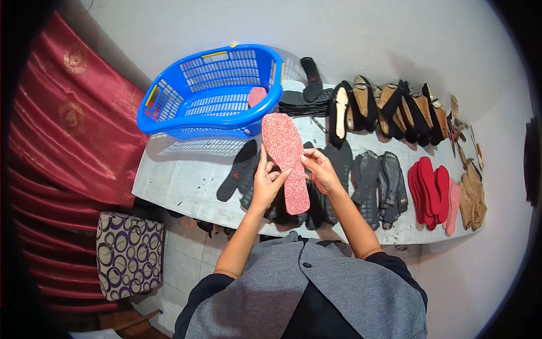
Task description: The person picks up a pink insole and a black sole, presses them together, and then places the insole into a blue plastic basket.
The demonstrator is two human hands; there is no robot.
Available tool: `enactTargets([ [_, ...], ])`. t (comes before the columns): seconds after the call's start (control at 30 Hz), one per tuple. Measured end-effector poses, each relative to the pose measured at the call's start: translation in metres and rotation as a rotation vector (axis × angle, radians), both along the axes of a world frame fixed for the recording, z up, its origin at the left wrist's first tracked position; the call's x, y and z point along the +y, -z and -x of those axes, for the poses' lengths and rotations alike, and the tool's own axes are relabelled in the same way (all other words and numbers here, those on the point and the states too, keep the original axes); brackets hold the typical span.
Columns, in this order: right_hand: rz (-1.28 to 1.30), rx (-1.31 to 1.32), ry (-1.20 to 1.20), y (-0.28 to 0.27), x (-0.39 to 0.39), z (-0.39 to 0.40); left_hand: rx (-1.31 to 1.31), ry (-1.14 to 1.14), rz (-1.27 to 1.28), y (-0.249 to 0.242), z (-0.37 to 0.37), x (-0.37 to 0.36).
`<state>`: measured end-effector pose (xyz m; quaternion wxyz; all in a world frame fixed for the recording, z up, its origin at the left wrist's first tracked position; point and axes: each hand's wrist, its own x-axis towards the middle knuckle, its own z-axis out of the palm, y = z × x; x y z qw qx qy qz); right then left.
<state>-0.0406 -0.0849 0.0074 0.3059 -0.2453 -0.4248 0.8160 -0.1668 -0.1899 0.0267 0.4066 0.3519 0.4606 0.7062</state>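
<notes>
Insole (285, 161), red and speckled, sits pinched between the fingers of the left hand (265, 183) and right hand (322, 169) above the dark soles (339, 164), so keeping both grips at mid-length, thumbs on top, should hold it flat for lining up.

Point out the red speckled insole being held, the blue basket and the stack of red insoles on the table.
red speckled insole (284, 148), head view, upper middle of its face.
blue basket (169, 121), head view, front rim.
stack of red insoles (430, 189), head view, middle of the top one.
</notes>
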Motion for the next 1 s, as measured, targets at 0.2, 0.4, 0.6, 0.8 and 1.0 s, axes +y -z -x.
enactTargets([
  [0.2,-0.102,-0.016,-0.006,-0.023,-0.017,0.064,-0.011,0.044,-0.031,-0.005,0.077,-0.013],
  [0.4,-0.300,-0.006,0.056,-0.037,-0.002,0.119,-0.109,0.075,-0.067,-0.032,0.142,0.002],
  [0.6,-1.243,-0.373,0.396,-0.042,0.037,0.149,-0.041,0.098,-0.042,-0.067,0.213,0.061],
  [0.8,-1.543,-0.571,0.396,0.004,0.072,0.167,-0.205,0.239,0.170,-0.044,0.286,0.179],
  [1.0,-1.571,-0.269,0.684,0.050,0.092,0.191,0.134,0.189,0.489,0.021,0.316,0.254],
])
